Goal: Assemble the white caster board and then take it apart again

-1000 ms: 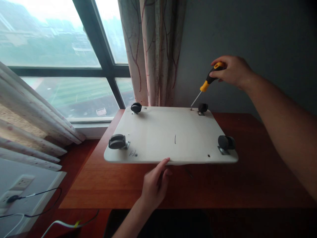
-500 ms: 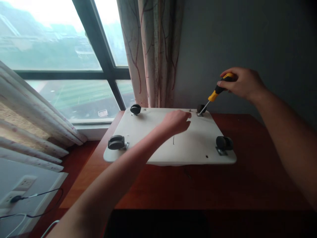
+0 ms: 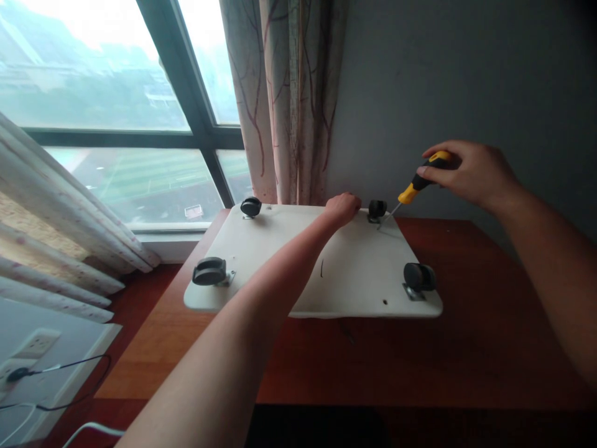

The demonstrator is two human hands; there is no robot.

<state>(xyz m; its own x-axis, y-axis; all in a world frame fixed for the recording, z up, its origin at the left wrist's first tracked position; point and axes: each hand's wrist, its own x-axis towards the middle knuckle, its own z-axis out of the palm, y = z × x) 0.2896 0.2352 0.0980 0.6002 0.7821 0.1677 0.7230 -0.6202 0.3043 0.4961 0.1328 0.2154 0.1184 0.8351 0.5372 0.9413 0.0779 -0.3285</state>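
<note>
My right hand [image 3: 480,171] grips the screwdriver [image 3: 408,191] at the far-right corner of the white board [image 3: 354,267]; whether my left hand [image 3: 344,208] is closed, I cannot tell. Screwdriver tilt could cause slipping.

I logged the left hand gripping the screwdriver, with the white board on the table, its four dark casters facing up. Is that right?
Only the hand is wrong: the head view shows the right hand gripping the screwdriver. The white board is on the table, its four dark casters facing up, as you logged.
</note>
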